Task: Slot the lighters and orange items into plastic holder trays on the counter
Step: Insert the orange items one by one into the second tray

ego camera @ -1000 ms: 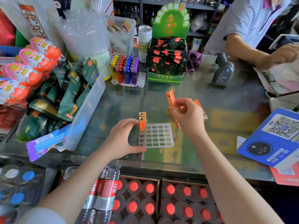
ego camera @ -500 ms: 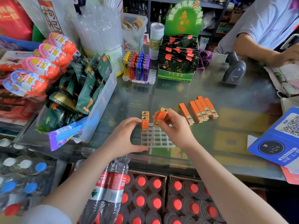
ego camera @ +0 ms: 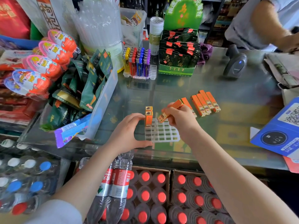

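Note:
A clear plastic grid tray lies on the glass counter in front of me. Two orange lighters stand upright in its far left corner. My left hand rests against the tray's left edge, fingers touching the standing lighters and thumb along the near edge. My right hand pinches one orange lighter, tilted, its lower end just above the tray's back row. Several more orange lighters lie flat in a row on the glass to the right.
A second tray of coloured lighters stands at the back, beside a green tea-packet display box. A snack bin crowds the left. A barcode scanner and another person's arm are back right; a blue QR sign sits right.
My right hand brought an orange lighter from the pile on the right over to the tray and tipped it down toward the back row. My left hand stayed on the tray.

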`<move>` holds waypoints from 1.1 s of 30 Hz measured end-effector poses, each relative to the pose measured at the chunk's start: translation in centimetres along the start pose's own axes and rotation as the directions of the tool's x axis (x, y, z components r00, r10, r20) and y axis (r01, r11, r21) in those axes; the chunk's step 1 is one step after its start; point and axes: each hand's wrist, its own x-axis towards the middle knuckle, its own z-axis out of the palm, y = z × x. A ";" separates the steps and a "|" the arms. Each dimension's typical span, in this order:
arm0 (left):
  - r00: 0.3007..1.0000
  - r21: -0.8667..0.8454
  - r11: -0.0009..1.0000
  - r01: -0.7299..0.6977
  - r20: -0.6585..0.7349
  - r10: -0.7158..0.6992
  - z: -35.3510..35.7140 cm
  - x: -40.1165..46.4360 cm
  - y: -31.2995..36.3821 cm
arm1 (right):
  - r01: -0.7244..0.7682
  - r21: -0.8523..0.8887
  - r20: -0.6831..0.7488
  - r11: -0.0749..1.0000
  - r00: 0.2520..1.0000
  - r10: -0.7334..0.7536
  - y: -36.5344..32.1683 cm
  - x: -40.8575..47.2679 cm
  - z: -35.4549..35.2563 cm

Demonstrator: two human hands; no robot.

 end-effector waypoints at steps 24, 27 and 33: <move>1.000 0.021 1.000 -0.018 -0.023 0.018 0.1 0.1 -0.1 | 0.627 -0.688 0.518 0.366 0.777 -0.358 0.0 1.0 -0.1; 1.000 0.024 1.000 -0.009 -0.019 0.009 0.2 0.1 0.0 | 0.631 -0.726 0.525 0.273 0.765 -0.372 0.0 1.2 0.2; 1.000 0.016 1.000 0.013 0.024 -0.014 0.1 0.3 0.1 | 0.515 -0.783 0.362 0.349 0.833 -0.418 0.0 1.6 -2.4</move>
